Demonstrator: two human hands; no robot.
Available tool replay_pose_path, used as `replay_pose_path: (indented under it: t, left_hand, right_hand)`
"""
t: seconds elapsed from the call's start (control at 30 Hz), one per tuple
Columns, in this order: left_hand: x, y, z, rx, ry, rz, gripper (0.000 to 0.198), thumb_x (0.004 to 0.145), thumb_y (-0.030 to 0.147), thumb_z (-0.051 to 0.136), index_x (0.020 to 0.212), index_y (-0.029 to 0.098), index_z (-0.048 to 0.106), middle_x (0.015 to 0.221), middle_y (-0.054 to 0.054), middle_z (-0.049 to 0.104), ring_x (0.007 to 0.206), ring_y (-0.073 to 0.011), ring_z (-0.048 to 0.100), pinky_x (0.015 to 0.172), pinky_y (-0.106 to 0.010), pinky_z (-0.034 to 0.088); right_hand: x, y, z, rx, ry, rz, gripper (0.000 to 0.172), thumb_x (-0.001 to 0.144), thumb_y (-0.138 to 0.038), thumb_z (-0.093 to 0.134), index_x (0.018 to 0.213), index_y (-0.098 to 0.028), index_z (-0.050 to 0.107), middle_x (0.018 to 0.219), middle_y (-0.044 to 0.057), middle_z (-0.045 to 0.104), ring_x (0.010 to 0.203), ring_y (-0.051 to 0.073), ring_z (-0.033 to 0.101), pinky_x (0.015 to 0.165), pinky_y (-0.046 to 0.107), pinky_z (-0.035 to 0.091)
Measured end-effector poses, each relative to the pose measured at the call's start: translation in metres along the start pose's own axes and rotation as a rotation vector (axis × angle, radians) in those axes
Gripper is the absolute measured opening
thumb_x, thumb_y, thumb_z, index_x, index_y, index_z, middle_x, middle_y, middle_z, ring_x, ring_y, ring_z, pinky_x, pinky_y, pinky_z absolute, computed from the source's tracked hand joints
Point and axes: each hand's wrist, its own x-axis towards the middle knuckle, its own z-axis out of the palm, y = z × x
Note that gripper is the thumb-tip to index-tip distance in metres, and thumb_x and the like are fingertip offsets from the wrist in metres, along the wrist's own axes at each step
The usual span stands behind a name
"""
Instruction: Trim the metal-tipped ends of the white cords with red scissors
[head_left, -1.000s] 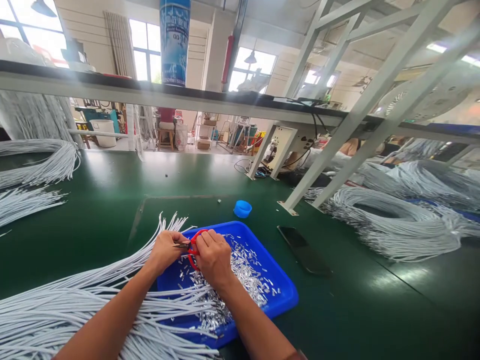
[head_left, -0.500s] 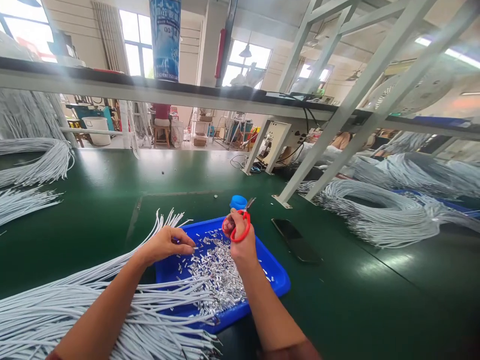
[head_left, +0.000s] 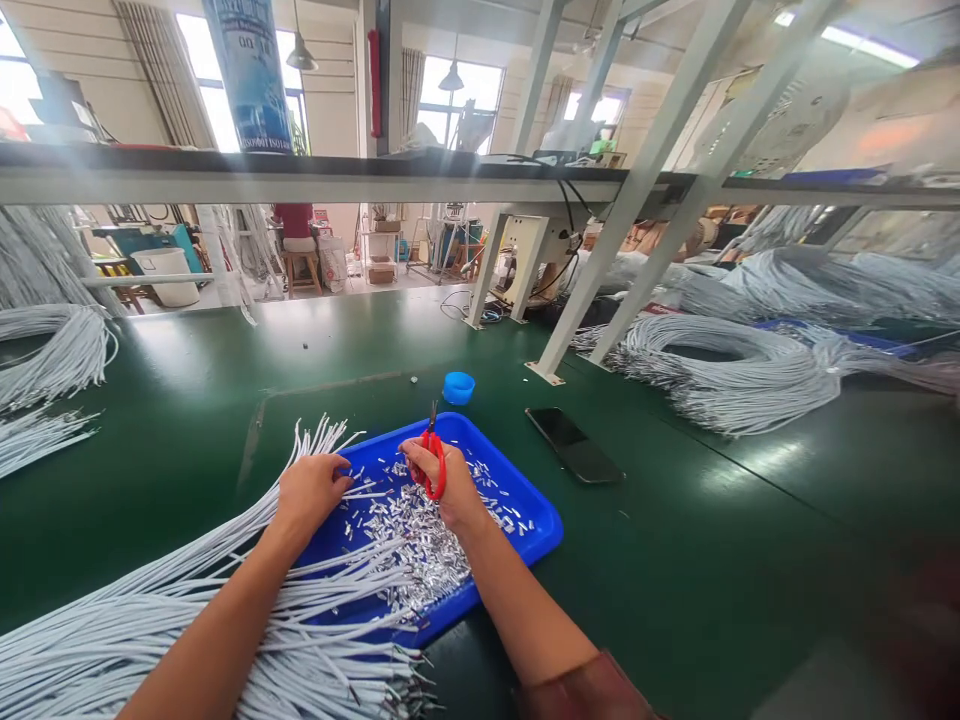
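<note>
My right hand is over the blue tray and holds red-handled scissors, their narrow blades pointing up and away from me. Its thumb and forefinger are close together at the left; whether they pinch anything small is unclear. My left hand is at the tray's left edge, fingers curled in on a white wire; the fingertips are partly hidden. Many small shiny metal pieces lie loose in the tray. A large bundle of white wires runs under my left forearm, its ends over the tray.
Beyond the tray stands a round blue lid. A black phone lies to the right on the green table. Coiled white wires lie farther right, more at far left. Slanting metal posts hold up a shelf.
My left hand has drawn back leftward from over the tray to the wire bundle. My right hand has moved left, turning the scissors more upright. The view has shifted to the right.
</note>
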Motion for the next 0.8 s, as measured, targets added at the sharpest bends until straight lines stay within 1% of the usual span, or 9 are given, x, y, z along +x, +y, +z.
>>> replay_pose_path:
  t: [0.1,0.33,0.47,0.53,0.6,0.67,0.7,0.73,0.8]
  left_hand:
    - [-0.001,-0.001,-0.005,-0.006,-0.018,-0.019,0.026,0.074,0.038,0.056,0.094,0.029,0.070,0.083,0.000,0.073,0.080,-0.0195,0.065,0.062,-0.024,0.043]
    - [-0.001,0.005,-0.004,0.073,-0.068,-0.012,0.031,0.071,0.045,0.058,0.096,0.030,0.070,0.090,-0.003,0.073,0.087,-0.0275,0.064,0.066,-0.031,0.044]
    - [-0.001,0.004,-0.005,0.032,-0.073,-0.027,0.027,0.074,0.039,0.056,0.094,0.030,0.071,0.090,-0.003,0.073,0.086,-0.0268,0.064,0.065,-0.031,0.044]
    - [-0.001,0.001,-0.008,-0.132,-0.054,-0.021,0.026,0.075,0.038,0.055,0.090,0.027,0.072,0.087,-0.003,0.073,0.083,-0.0240,0.064,0.067,-0.029,0.044]
    - [-0.003,-0.004,-0.012,-0.488,-0.069,-0.042,0.027,0.072,0.040,0.059,0.088,0.022,0.072,0.082,-0.003,0.073,0.078,-0.0210,0.064,0.068,-0.027,0.046]
    - [-0.007,-0.007,-0.017,-0.868,-0.121,-0.102,0.033,0.065,0.043,0.067,0.087,0.018,0.071,0.074,-0.003,0.070,0.069,-0.0175,0.063,0.064,-0.025,0.047]
    - [-0.009,-0.008,-0.019,-1.008,-0.147,-0.138,0.036,0.062,0.043,0.070,0.087,0.017,0.070,0.070,-0.002,0.069,0.063,-0.0152,0.061,0.060,-0.024,0.047]
    - [-0.012,-0.008,-0.020,-1.104,-0.167,-0.163,0.038,0.059,0.042,0.073,0.086,0.016,0.069,0.066,-0.001,0.067,0.058,-0.0126,0.058,0.056,-0.022,0.046]
    - [-0.017,-0.007,-0.021,-1.198,-0.190,-0.168,0.037,0.056,0.037,0.077,0.083,0.014,0.069,0.060,0.001,0.063,0.051,-0.0083,0.051,0.050,-0.019,0.041]
  right_hand:
    - [-0.001,0.000,0.002,0.003,-0.019,0.011,0.025,0.064,-0.038,0.067,0.066,-0.014,0.060,0.053,-0.003,0.050,0.048,0.008,0.041,0.049,0.023,0.031]
    - [-0.001,0.003,0.001,0.009,-0.033,0.032,0.026,0.063,-0.039,0.067,0.067,-0.014,0.062,0.054,-0.003,0.052,0.047,0.008,0.041,0.048,0.022,0.031]
    - [-0.001,0.003,0.002,-0.010,-0.039,0.033,0.030,0.064,-0.042,0.066,0.068,-0.013,0.062,0.054,-0.002,0.052,0.047,0.008,0.041,0.048,0.022,0.031]
    - [-0.001,0.001,0.003,-0.021,-0.038,0.021,0.032,0.067,-0.045,0.064,0.069,-0.013,0.063,0.056,-0.002,0.052,0.049,0.008,0.041,0.049,0.022,0.031]
    - [-0.002,0.000,0.004,-0.091,-0.056,-0.030,0.032,0.070,-0.046,0.062,0.072,-0.014,0.065,0.060,-0.002,0.053,0.054,0.009,0.042,0.052,0.022,0.032]
    - [-0.004,-0.001,0.005,-0.238,-0.104,-0.100,0.031,0.072,-0.046,0.059,0.076,-0.016,0.066,0.063,-0.002,0.053,0.059,0.010,0.044,0.055,0.021,0.033]
    - [-0.005,-0.001,0.006,-0.337,-0.140,-0.123,0.030,0.073,-0.045,0.058,0.076,-0.016,0.066,0.063,-0.002,0.053,0.060,0.010,0.044,0.055,0.021,0.033]
    - [-0.007,-0.001,0.006,-0.442,-0.175,-0.132,0.030,0.074,-0.045,0.057,0.075,-0.016,0.066,0.061,-0.003,0.052,0.059,0.010,0.044,0.054,0.021,0.032]
    - [-0.010,0.000,0.008,-0.644,-0.228,-0.122,0.028,0.074,-0.043,0.056,0.068,-0.017,0.064,0.057,-0.003,0.050,0.056,0.010,0.043,0.052,0.021,0.029]
